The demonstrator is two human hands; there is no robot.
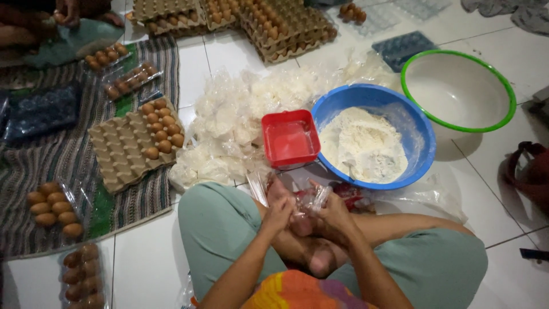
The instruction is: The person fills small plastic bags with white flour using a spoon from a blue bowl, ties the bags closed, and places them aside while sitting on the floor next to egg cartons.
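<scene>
A small clear plastic bag (313,200) is gripped between both hands over the crossed legs of a person seated on a white tiled floor (492,51). The left hand (279,213) is closed on the bag's near side and the right hand (334,216) is clenched around its other side; the bag is crumpled, with its long axis running roughly from the hands up toward a blue bowl (420,134), its loose end pointing at that bowl. What is inside the bag cannot be told.

The blue bowl, partly filled with white flour (363,146), is set on the floor just beyond the hands. Touching its left rim, a red square tub (290,138) is seen, empty. To the bowl's upper right, an empty white bowl with a green rim (457,88) is placed, and a dark blue egg tray (403,48) lies above it. Left of the blue bowl, behind the red tub, a heap of filled clear bags (240,114) is piled. Flat clear plastic (426,194) is spread under the bowl's near right side.

Well left of the bowl, a striped mat (34,166) is laid over the tiles, carrying a cardboard egg tray (128,146) partly filled with brown eggs (163,129) and several clear packs of eggs (54,209). Stacked egg trays (286,26) are seen far above the bowl. Another person's hand (67,12) is visible at the top left corner.
</scene>
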